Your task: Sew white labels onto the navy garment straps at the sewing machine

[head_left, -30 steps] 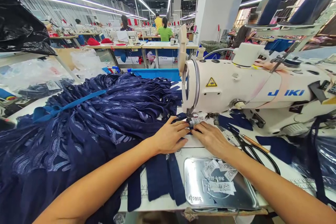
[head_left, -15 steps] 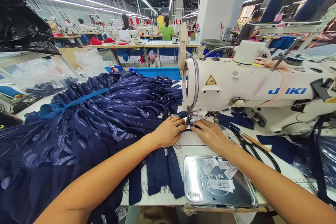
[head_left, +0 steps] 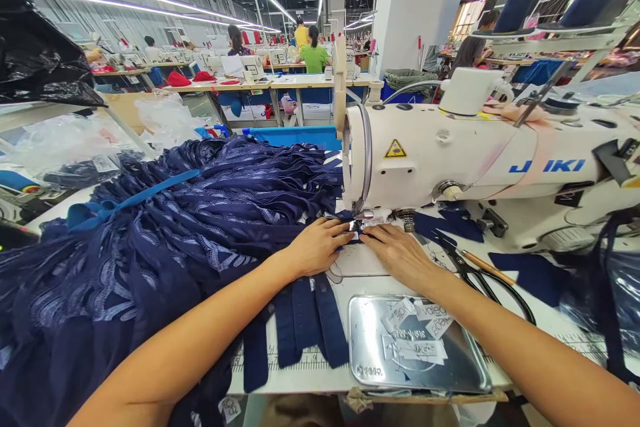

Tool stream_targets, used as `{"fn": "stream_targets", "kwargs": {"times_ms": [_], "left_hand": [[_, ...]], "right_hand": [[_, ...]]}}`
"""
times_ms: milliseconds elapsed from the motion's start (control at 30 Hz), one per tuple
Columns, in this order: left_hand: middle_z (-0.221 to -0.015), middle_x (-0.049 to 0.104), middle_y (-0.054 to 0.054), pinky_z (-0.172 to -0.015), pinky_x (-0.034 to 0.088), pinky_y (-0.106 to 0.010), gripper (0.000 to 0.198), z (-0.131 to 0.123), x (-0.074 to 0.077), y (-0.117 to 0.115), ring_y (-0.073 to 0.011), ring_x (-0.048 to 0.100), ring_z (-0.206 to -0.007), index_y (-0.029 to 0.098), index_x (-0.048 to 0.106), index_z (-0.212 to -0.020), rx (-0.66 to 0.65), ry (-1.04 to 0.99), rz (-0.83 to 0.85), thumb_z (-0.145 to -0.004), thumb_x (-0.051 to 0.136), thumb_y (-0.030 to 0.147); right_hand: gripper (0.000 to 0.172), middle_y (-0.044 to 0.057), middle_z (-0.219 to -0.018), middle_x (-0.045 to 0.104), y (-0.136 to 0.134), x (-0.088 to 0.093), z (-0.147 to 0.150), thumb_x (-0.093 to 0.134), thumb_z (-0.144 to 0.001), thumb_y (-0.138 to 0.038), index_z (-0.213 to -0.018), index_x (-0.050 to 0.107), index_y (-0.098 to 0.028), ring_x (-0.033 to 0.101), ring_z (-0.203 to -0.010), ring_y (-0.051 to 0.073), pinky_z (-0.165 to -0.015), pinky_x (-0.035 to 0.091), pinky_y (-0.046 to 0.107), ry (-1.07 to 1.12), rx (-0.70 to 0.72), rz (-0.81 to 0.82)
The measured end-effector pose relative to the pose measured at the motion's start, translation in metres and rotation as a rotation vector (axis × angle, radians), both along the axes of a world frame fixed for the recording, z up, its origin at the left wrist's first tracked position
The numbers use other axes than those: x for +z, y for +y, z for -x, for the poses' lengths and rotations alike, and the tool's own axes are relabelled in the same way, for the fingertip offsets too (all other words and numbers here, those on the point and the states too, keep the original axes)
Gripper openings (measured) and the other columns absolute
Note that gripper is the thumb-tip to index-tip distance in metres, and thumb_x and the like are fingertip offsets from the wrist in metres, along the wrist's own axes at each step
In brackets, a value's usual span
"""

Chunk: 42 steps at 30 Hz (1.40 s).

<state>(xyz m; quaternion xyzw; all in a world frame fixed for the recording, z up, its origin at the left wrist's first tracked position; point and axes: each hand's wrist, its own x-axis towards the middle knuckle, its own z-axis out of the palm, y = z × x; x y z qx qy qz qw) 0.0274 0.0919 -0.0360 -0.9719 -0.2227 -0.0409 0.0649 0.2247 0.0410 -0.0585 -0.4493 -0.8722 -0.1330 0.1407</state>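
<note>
My left hand (head_left: 321, 245) lies with its fingers stretched out on a navy fabric strip, just left of the presser foot (head_left: 358, 227). From the right, my right hand (head_left: 395, 250) reaches the same spot, fingers extended and fingertips at the strip's edge. A small white label (head_left: 355, 236) shows between the two sets of fingertips. Over them stands the white sewing machine head (head_left: 415, 153). A large heap of navy fabric strips (head_left: 200, 213) lies left of my left hand, crossed by a blue band (head_left: 145, 195). Most of the cloth piece is hidden under my fingers.
Near my right forearm lie black scissors (head_left: 467, 270) and a wooden-handled tool (head_left: 487, 268). A metal tin lid (head_left: 365, 347) with several printed labels is at the table's front. Cut navy strips (head_left: 303, 327) hang beside it. Other people work at machines behind.
The view has shifted slightly, moving the scene a little left and up in the picture. Both hands stay at the presser foot, with only slight finger movement.
</note>
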Motion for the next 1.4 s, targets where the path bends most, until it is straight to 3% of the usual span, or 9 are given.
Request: {"fn": "stream_targets", "kwargs": {"times_ms": [633, 933, 1167, 1400], "left_hand": [[-0.127, 0.046, -0.01, -0.093, 0.035, -0.036, 0.044, 0.001, -0.004, 0.004, -0.023, 0.043, -0.114, 0.013, 0.046, -0.12, -0.005, 0.028, -0.035, -0.077, 0.049, 0.02], [-0.125, 0.048, -0.01, -0.092, 0.036, -0.035, 0.042, -0.001, -0.003, 0.01, -0.0227, 0.045, -0.112, 0.013, 0.048, -0.118, 0.002, 0.019, -0.067, -0.076, 0.049, 0.019], [-0.123, 0.05, -0.009, -0.092, 0.036, -0.037, 0.042, -0.002, -0.006, 0.018, -0.022, 0.045, -0.113, 0.014, 0.046, -0.119, 0.029, 0.019, -0.072, -0.078, 0.047, 0.021], [-0.121, 0.05, -0.01, -0.087, 0.037, -0.035, 0.04, -0.005, -0.005, 0.019, -0.0226, 0.045, -0.107, 0.013, 0.046, -0.119, 0.061, 0.013, -0.108, -0.08, 0.044, 0.024]], "right_hand": [[0.034, 0.01, -0.108, 0.058, 0.0, -0.001, 0.002, 0.039, -0.08, -0.004, -0.108, 0.055, -0.012, 0.049, -0.096, 0.024, -0.079, 0.046, 0.037, -0.041, -0.012, -0.028], [0.031, 0.011, -0.113, 0.057, 0.002, -0.003, -0.001, 0.039, -0.084, -0.018, -0.107, 0.058, -0.008, 0.051, -0.096, 0.024, -0.083, 0.043, 0.037, 0.046, -0.01, -0.008], [0.034, 0.011, -0.119, 0.053, 0.008, -0.006, -0.004, 0.036, -0.086, -0.023, -0.113, 0.054, -0.011, 0.05, -0.103, 0.023, -0.086, 0.04, 0.04, 0.059, -0.058, 0.07], [0.036, 0.01, -0.116, 0.056, 0.012, -0.007, -0.006, 0.033, -0.087, -0.026, -0.116, 0.051, -0.014, 0.052, -0.098, 0.022, -0.083, 0.04, 0.038, 0.056, -0.109, 0.108]]}}
